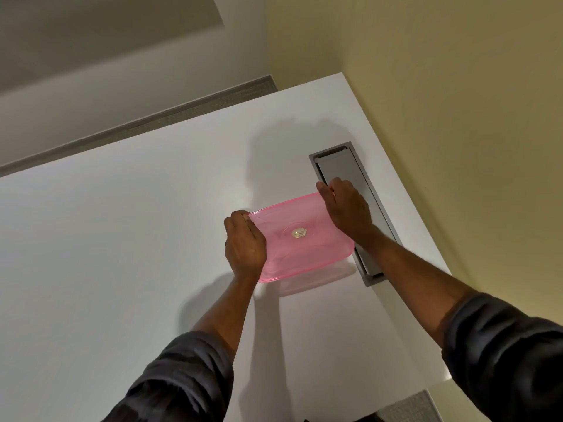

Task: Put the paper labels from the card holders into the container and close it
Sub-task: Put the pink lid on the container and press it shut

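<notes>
A translucent pink lid lies on top of a clear container on the white table. My left hand grips the lid's left edge, fingers curled over its rim. My right hand presses on the lid's far right corner with the fingers wrapped over the edge. A small round sticker sits at the lid's centre. The container's inside is blurred by the lid. No paper labels or card holders are visible.
A grey cable hatch is set into the table just right of the container, partly under my right forearm. A yellow wall runs along the table's right edge. The table's far edge lies behind, with grey carpet beyond.
</notes>
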The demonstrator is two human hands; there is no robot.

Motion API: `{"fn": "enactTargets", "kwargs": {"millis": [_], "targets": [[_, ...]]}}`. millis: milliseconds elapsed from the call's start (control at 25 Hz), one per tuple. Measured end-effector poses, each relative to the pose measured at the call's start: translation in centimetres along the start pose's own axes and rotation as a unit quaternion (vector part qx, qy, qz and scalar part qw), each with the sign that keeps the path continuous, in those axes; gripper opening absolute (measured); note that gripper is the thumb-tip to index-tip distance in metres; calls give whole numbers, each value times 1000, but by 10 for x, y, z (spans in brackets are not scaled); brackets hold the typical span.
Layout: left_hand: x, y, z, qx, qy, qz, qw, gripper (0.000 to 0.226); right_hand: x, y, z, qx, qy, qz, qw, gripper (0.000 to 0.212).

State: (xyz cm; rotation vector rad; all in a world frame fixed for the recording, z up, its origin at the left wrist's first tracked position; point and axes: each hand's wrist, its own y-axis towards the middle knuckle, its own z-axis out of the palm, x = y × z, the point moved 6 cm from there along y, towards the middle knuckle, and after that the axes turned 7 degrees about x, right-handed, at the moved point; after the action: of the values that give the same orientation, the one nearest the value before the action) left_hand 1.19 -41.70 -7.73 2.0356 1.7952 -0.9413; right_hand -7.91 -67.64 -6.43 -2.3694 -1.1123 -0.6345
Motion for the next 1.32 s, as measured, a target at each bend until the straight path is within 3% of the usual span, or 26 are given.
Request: {"fn": "enactTargets", "kwargs": {"millis": [200,360,440,520,600,680,920,1080,1320], "targets": [[6,13,6,7,12,-15,1000,25,3,22,-1,-8,-15,-28,999,40],[7,36,7,27,71,-34,997,43,5,29,4,49,-134,-75,987,33],[9,39,8,35,70,-49,996,46,2,34,5,68,-157,-45,984,37],[11,41,9,47,53,-67,995,48,6,36,2,52,-149,-87,984,28],[12,43,9,57,37,-76,995,52,10,32,7,71,-232,-155,958,17],[10,45,8,62,23,-80,995,56,8,35,3,32,-289,-167,942,23],[10,40,6,38,15,-78,996,53,10,32,6,15,-227,-179,957,21],[10,38,3,29,14,-98,995,58,-5,34,2,-1,-15,-19,1000,44],[39,-15,2,12,-40,-200,979,66,-30,-13,-2,-25,4,93,995,58]]}}
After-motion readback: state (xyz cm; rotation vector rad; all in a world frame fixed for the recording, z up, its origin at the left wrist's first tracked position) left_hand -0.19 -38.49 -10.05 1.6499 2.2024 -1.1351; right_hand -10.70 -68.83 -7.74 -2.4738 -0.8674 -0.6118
